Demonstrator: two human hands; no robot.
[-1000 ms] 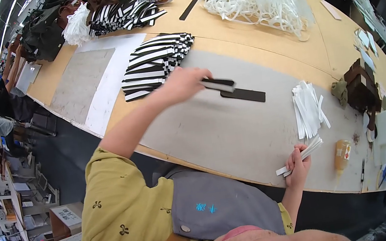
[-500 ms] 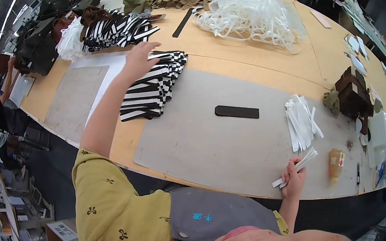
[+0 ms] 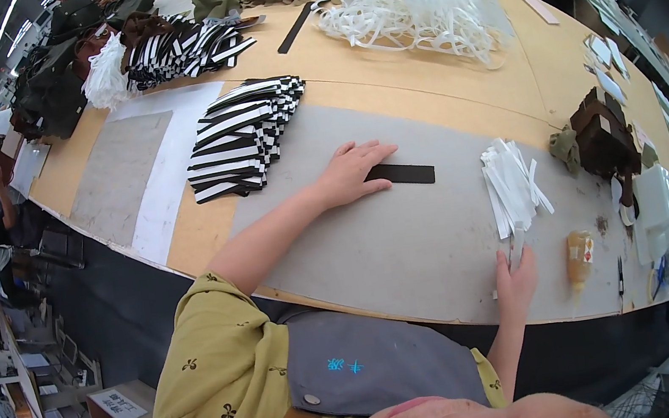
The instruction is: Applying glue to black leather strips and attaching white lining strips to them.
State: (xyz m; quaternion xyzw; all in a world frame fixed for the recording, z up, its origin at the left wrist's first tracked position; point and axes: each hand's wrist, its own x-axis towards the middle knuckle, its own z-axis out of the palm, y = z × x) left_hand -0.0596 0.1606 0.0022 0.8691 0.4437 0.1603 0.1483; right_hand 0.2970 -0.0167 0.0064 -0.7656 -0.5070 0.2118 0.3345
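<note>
A black strip (image 3: 413, 173) lies on the grey mat (image 3: 340, 251). My left hand (image 3: 351, 174) reaches over its left end, fingers stretched out flat and partly covering that end. At the mat's near right, my right hand (image 3: 517, 279) is closed on white strips (image 3: 517, 247), seen nearly end-on between thumb and fingers. Just beyond it lies a loose pile of white strips (image 3: 510, 180), which the held ones reach toward or touch. Left of my left hand stands a fanned stack of black strips with white strips on them (image 3: 244, 140).
Far off lie a tangled heap of white tape (image 3: 409, 6) and another black-and-white pile (image 3: 180, 51). To the right stand a glue bottle (image 3: 580, 258), a dark brown block-shaped object (image 3: 602, 135), a pen (image 3: 620, 276) and a white container (image 3: 656, 202). Other people work beyond the table's left edge.
My left hand has come from above the black-and-white stack, right and nearer, to the black strip. My right hand has turned its white strips toward the pile. The whole view has shifted slightly.
</note>
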